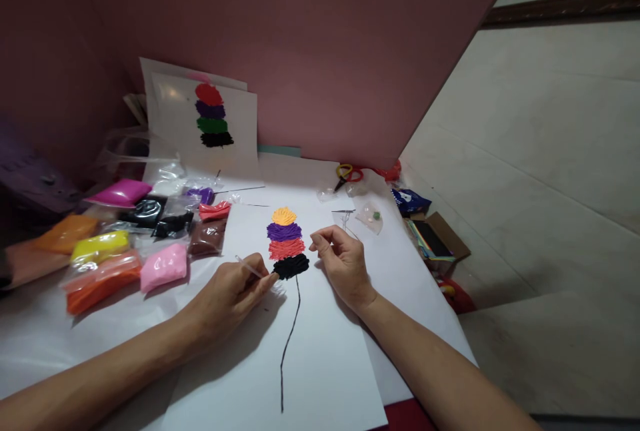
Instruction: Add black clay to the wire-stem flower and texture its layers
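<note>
In the head view a white sheet (330, 364) carries a stack of textured clay bands: a yellow-orange top (284, 216), a purple band (285, 232), a coral-red band (287, 248) and a black band (291, 266). A thin black line (283, 351) runs down from the black band. My left hand (230, 294) is closed around a slim translucent plastic stick (249, 266), its fingertips at the left edge of the black band. At the stack's right side, my right hand (343, 264) has thumb and forefinger pinched together; anything between them is too small to make out.
Bagged coloured clay, including a pink packet (164, 267) and an orange packet (104, 282), lies to the left. A second sheet (170, 108) with a similar stack leans against the wall. Scissors (345, 176) and a small clear bag (369, 219) lie at the back right.
</note>
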Demonstrator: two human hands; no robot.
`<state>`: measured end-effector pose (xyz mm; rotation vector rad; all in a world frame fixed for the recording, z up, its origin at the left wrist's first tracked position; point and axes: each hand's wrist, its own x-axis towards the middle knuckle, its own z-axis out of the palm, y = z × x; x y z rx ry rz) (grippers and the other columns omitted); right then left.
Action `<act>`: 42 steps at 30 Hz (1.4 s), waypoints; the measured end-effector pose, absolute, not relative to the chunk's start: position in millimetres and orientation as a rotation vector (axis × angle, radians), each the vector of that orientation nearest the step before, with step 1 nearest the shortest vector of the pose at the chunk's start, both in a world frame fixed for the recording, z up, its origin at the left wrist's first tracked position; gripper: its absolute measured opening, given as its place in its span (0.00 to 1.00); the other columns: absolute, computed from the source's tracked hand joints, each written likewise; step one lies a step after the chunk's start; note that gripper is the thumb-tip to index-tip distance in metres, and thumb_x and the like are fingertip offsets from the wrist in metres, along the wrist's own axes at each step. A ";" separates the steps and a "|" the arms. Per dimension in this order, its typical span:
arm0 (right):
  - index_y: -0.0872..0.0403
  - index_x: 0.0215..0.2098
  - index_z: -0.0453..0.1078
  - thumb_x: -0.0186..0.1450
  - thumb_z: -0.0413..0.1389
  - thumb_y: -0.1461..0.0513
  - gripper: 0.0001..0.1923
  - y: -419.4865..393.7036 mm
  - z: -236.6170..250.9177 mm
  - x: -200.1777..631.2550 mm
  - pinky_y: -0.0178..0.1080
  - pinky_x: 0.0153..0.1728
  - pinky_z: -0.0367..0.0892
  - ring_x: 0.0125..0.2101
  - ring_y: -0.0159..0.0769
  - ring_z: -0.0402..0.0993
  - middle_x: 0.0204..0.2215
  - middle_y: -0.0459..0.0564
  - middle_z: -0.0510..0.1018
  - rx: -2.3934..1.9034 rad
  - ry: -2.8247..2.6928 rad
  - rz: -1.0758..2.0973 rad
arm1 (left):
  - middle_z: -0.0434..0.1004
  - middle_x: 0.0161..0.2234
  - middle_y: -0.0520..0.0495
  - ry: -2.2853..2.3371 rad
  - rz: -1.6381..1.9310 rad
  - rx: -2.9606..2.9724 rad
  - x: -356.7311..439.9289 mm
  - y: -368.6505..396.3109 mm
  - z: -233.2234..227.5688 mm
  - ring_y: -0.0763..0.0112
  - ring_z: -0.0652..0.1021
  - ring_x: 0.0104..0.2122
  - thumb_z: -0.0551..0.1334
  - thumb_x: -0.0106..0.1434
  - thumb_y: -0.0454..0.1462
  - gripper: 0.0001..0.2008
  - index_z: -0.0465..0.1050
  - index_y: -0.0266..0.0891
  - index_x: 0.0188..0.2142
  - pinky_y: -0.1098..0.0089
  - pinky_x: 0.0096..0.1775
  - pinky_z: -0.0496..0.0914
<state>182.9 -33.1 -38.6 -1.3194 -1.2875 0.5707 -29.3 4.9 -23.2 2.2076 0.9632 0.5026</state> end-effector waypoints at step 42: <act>0.53 0.30 0.70 0.68 0.55 0.56 0.11 -33.3 -37.7 182.5 0.32 0.22 0.68 0.21 0.28 0.66 0.25 0.44 0.74 -1.337 -1.286 0.581 | 0.73 0.23 0.52 0.778 0.840 2.454 -22.2 -2.4 -33.0 0.73 0.71 0.20 0.50 0.65 0.32 0.09 0.64 0.40 0.30 0.73 0.24 0.64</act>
